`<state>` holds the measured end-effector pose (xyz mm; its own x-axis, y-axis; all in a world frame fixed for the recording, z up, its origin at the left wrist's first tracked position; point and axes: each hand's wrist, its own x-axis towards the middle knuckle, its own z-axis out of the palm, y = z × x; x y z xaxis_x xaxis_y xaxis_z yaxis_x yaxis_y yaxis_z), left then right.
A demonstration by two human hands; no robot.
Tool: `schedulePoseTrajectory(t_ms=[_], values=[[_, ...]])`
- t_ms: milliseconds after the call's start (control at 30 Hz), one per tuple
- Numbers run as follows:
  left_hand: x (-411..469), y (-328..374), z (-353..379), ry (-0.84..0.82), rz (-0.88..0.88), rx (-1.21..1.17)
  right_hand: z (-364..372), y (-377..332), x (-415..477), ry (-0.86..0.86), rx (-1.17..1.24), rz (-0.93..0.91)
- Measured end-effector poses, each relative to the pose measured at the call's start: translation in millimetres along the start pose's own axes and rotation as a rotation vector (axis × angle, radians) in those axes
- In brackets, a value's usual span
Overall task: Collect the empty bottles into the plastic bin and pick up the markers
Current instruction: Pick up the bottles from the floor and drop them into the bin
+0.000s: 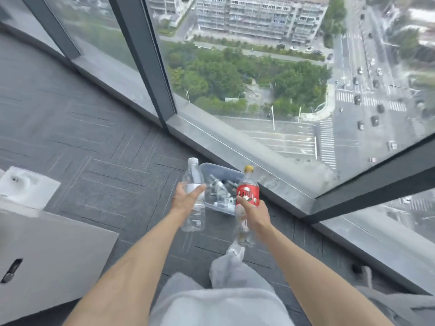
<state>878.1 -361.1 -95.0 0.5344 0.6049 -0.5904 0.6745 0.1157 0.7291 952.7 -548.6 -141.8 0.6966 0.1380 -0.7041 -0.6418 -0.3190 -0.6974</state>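
- Left hand [187, 198] is wrapped around a clear water bottle [195, 196] with a white cap and white label band; thumb across the front, bottle upright and looks empty.
- Right hand [255, 214] is closed around a clear soda bottle [247, 203] with a red label and yellow cap, also upright, apparently empty.
- Both bottles are held in the air, over or just short of the near edge of the clear plastic bin [220, 188], which sits on the grey carpet [94, 149] beside the window sill [235, 149].
- The bin already holds several objects, possibly crushed bottles; too blurred to tell.
- Judgement: collection is mid-way. These two are in hand but not yet in the bin; dropping them in is the step open now.
- No markers visible anywhere in view, so that part looks untouched, or they are out of frame.
- No other loose bottles on the visible floor.
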Motion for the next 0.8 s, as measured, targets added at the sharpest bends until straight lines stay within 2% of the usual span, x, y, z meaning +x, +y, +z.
schedulePoseTrajectory(t_ms=[167,367,567,800], values=[[55,20,6,-0.052,-0.051,0.08,15,-30,36,0.047,0.029,0.074],[136,30,14,-0.207,-0.079,0.13,47,-46,74,0.164,0.078,0.216],[222,28,20,-0.342,-0.079,0.176,99,-36,128,0.278,0.124,0.319],[311,-12,31,-0.38,-0.109,0.29,131,0,207,0.344,0.077,0.409]])
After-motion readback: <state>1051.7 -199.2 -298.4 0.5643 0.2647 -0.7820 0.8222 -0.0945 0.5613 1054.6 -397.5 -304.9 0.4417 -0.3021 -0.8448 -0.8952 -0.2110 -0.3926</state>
